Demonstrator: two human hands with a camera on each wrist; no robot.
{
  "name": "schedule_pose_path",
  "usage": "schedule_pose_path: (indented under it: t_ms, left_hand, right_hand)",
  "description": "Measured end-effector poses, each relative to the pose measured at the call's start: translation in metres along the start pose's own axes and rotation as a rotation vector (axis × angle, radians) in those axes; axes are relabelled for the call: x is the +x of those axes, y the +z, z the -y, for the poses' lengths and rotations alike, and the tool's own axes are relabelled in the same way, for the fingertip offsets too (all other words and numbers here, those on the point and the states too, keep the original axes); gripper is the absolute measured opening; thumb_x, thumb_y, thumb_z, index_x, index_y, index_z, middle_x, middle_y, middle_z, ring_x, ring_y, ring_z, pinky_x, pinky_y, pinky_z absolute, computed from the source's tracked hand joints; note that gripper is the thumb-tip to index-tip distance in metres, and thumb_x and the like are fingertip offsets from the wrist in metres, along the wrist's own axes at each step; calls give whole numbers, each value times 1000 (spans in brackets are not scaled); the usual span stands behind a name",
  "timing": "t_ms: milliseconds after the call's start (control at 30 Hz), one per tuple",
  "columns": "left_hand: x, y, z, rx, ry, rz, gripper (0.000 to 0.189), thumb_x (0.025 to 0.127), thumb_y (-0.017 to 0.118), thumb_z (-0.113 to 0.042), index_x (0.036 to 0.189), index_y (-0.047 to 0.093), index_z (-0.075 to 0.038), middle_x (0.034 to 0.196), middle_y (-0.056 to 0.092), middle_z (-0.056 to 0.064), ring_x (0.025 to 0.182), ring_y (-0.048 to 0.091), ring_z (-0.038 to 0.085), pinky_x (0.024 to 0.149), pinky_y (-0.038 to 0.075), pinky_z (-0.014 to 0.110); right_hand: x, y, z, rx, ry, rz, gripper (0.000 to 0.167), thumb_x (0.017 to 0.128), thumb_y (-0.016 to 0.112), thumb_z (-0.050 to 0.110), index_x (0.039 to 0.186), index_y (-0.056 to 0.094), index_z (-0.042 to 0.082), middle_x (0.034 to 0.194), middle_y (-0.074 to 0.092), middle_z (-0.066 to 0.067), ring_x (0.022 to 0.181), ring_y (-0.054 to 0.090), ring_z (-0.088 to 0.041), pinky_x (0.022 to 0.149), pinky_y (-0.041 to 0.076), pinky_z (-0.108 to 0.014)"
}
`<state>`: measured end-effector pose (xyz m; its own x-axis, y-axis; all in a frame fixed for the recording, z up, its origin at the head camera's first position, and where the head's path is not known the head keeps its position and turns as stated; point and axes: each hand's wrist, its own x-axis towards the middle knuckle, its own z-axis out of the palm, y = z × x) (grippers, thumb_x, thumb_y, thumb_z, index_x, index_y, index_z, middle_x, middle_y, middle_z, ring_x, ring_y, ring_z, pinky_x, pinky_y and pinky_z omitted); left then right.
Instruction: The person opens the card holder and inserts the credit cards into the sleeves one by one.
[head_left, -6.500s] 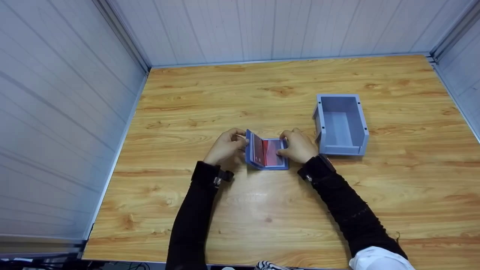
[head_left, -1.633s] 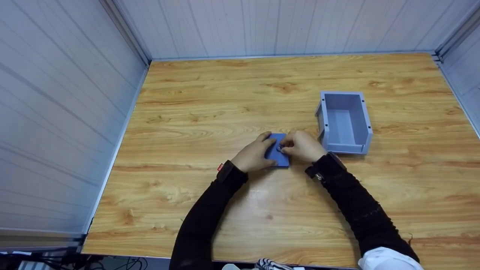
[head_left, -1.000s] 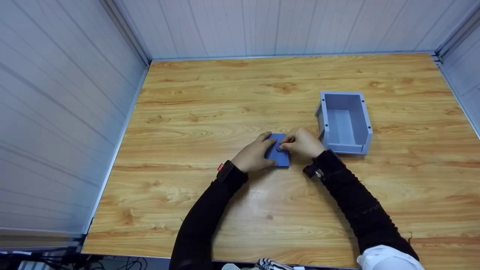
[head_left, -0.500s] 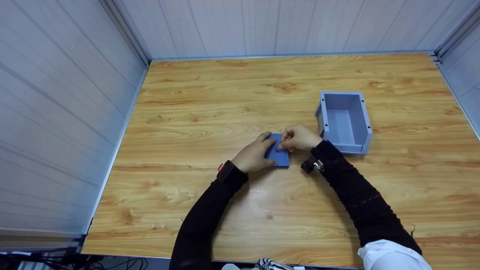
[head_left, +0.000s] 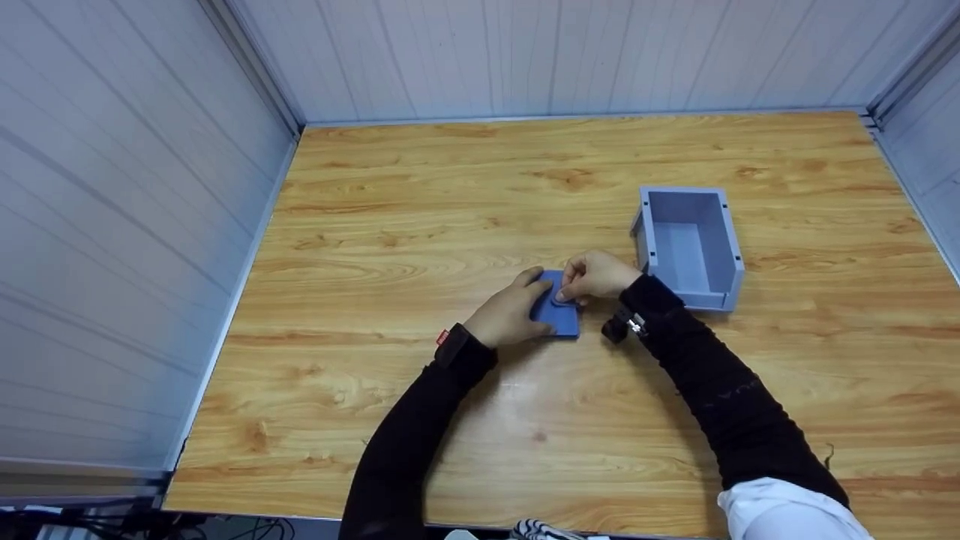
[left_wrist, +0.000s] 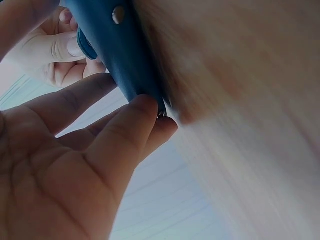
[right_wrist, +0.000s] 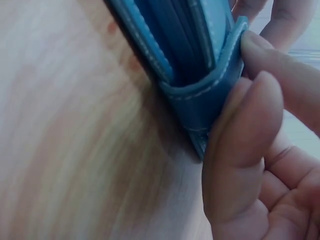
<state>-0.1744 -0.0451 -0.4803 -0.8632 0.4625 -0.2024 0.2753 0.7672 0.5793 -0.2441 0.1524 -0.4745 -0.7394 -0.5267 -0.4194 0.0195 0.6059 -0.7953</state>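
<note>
A blue card wallet [head_left: 559,325] lies closed on the wooden table. My left hand [head_left: 506,311] grips it from the left, its fingers and thumb at opposite edges. In the left wrist view a round metal stud [left_wrist: 118,15] shows on the wallet. My right hand [head_left: 600,275] pinches the wallet's strap at the right side, thumb on the cover. In the right wrist view the stitched strap [right_wrist: 200,102] wraps round the open side, with a finger and thumb against it. Fingers partly hide the strap's end, so I cannot tell whether it is fastened.
A grey-blue open bin [head_left: 686,247] stands just behind and to the right of my right hand. Pale panel walls [head_left: 480,60] border the table [head_left: 375,217] at the back and sides. Dark cables [head_left: 262,529] hang below the front left edge.
The wallet stood open with a red card inside earlier; now it is closed. My left hand has moved right onto it. My right hand has turned at the wrist, pinching the strap.
</note>
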Motion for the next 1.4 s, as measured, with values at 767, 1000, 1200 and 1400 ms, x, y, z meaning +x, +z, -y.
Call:
schedule_pose_path:
  t_ms: [767,1000,1200,1400]
  left_hand:
    - [-2,-2,1,-8,10,-16,78,84,75,-28,150,38,-7,162,23,12,139,42,25,111,42,34]
    - [-2,-2,2,-7,9,-18,78,84,75,-27,150,39,-7,162,23,12,139,42,25,111,41,34]
    - [-1,-1,2,-24,4,-17,79,83,76,-28,150,39,-7,162,23,12,139,42,26,112,41,35]
    - [0,0,1,-23,-2,-23,78,82,76,-28,149,41,-9,162,24,12,137,45,26,111,42,36]
  right_hand:
    - [4,1,8,-57,26,2,17,82,77,9,78,61,6,60,56,8,53,54,-4,52,47,-16]
    - [5,0,7,-49,8,3,17,82,76,8,77,61,8,60,58,8,52,53,-4,51,46,-17]
    - [0,2,8,-95,-20,-15,15,83,76,10,79,62,7,63,56,7,53,51,-6,52,46,-19]
    - [-9,7,11,-250,-119,-163,16,88,71,21,79,65,9,69,60,4,61,53,-9,56,43,-21]
